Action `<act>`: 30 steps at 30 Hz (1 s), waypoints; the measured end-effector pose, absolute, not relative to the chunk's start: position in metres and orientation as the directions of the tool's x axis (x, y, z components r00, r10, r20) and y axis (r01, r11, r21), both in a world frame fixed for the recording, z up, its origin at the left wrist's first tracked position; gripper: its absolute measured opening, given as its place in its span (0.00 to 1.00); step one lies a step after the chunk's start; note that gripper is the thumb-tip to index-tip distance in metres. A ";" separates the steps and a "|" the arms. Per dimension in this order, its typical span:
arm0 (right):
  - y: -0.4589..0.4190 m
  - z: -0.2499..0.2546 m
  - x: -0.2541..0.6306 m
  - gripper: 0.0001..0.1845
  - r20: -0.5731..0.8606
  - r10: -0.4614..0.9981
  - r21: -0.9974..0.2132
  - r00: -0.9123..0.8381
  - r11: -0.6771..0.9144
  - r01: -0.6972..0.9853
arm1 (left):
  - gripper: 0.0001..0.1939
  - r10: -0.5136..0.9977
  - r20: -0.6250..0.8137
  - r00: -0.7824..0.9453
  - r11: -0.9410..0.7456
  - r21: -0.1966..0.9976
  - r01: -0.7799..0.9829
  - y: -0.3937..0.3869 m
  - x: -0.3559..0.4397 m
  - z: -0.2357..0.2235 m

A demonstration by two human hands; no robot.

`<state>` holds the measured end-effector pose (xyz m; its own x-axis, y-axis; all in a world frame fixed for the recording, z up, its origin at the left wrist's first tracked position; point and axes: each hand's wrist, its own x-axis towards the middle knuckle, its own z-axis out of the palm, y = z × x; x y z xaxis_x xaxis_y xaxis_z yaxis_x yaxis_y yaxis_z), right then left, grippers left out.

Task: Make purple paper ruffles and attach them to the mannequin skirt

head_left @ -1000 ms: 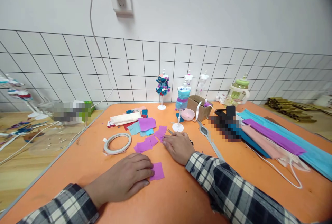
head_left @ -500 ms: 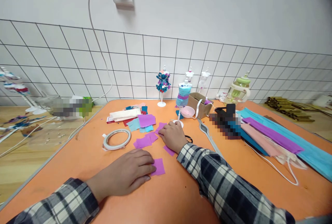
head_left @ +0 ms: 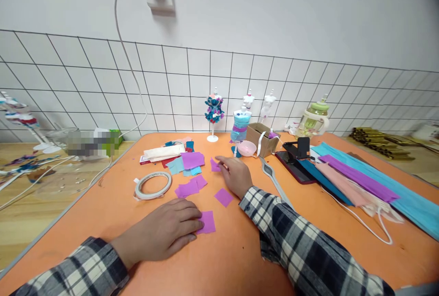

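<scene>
On the orange table, my left hand [head_left: 168, 229] lies palm down with outstretched fingers, their tips on the edge of a purple square [head_left: 207, 222] of thin cloth or paper. Further away, my right hand [head_left: 237, 176] has its fingertips closed on the edge of a small purple piece [head_left: 214, 165] that looks slightly raised. Another purple square [head_left: 224, 197] lies flat beside the right wrist. Overlapping purple pieces [head_left: 188, 188] rest between the hands and a roll of white tape [head_left: 153, 185].
Blue pieces [head_left: 176, 165] lie under a purple one, near a white packet [head_left: 163, 152]. Small dress forms, one with teal flowers [head_left: 214, 109] and one wrapped in blue [head_left: 241, 122], stand behind with a pink bowl [head_left: 246, 148] and cardboard box [head_left: 258, 135]. Coloured strips [head_left: 360, 179] and a phone [head_left: 291, 168] lie right.
My right hand has shifted slightly away and to the right with the small purple piece at its fingertips, uncovering more of the square beside it. My left hand stays on its square.
</scene>
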<state>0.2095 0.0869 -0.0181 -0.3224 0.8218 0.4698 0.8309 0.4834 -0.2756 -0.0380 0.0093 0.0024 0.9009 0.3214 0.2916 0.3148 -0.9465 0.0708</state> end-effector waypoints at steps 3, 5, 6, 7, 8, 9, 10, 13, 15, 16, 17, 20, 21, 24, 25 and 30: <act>0.069 -0.017 0.204 0.17 0.395 0.666 -0.170 -0.633 0.730 0.662 | 0.11 0.285 0.275 0.918 -0.958 0.062 0.279 0.010 -0.041 0.003; 0.059 -0.019 0.200 0.19 0.300 0.559 -0.094 -0.773 0.824 0.559 | 0.11 0.264 0.273 0.925 -0.964 0.063 0.257 0.010 -0.044 0.003; 0.056 -0.019 0.200 0.19 0.272 0.535 -0.081 -0.800 0.841 0.535 | 0.11 0.259 0.276 0.925 -0.966 0.065 0.251 0.011 -0.045 0.003; 0.054 -0.019 0.201 0.19 0.268 0.534 -0.087 -0.802 0.842 0.532 | 0.11 0.256 0.277 0.926 -0.967 0.067 0.247 0.011 -0.047 0.003; 0.052 -0.017 0.203 0.19 0.285 0.542 -0.110 -0.790 0.838 0.535 | 0.12 0.256 0.274 0.927 -0.967 0.068 0.247 0.012 -0.048 0.003; 0.051 -0.015 0.206 0.19 0.312 0.553 -0.138 -0.773 0.831 0.539 | 0.13 0.257 0.270 0.928 -0.966 0.068 0.248 0.012 -0.050 0.003; 0.050 -0.012 0.211 0.19 0.329 0.563 -0.160 -0.758 0.825 0.543 | 0.14 0.261 0.262 0.929 -0.965 0.070 0.251 0.012 -0.050 0.003; 0.048 -0.005 0.222 0.15 0.191 0.638 -0.140 -0.746 0.770 0.622 | 0.16 0.263 0.248 0.932 -0.965 0.085 0.249 0.012 -0.050 0.003; 0.048 -0.005 0.224 0.13 0.079 0.702 -0.065 -0.708 0.712 0.699 | 0.15 0.256 0.264 0.930 -0.966 0.094 0.239 0.011 -0.048 0.004; 0.049 -0.006 0.223 0.14 0.058 0.727 -0.033 -0.684 0.686 0.727 | 0.15 0.254 0.278 0.927 -0.967 0.093 0.237 0.010 -0.046 0.004; 0.050 -0.007 0.221 0.16 0.059 0.746 -0.013 -0.663 0.665 0.747 | 0.14 0.254 0.292 0.922 -0.967 0.087 0.239 0.010 -0.045 0.004; 0.054 -0.010 0.216 0.20 0.112 0.766 -0.014 -0.633 0.638 0.770 | 0.13 0.276 0.306 0.911 -0.960 0.044 0.276 0.009 -0.043 0.004; 0.054 -0.010 0.216 0.20 0.151 0.774 -0.023 -0.615 0.624 0.781 | 0.14 0.288 0.300 0.909 -0.956 0.025 0.294 0.009 -0.044 0.004; 0.046 -0.008 0.217 0.18 0.269 0.774 -0.073 -0.574 0.610 0.789 | 0.14 0.327 0.284 0.901 -0.937 -0.024 0.348 0.011 -0.050 0.003; 0.041 -0.007 0.217 0.17 0.282 0.754 -0.088 -0.593 0.636 0.767 | 0.13 0.347 0.291 0.892 -0.927 -0.034 0.372 0.012 -0.052 0.003; 0.006 -0.008 0.206 0.13 0.161 0.560 -0.072 -0.812 0.828 0.556 | 0.13 0.492 0.298 0.818 -0.858 0.004 0.514 0.022 -0.060 0.000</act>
<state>0.2064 0.0063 -0.0076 -0.8125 0.5603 0.1609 0.5565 0.8277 -0.0725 -0.0597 0.0224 -0.0005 0.8178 0.4920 0.2985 0.5143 -0.8576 0.0043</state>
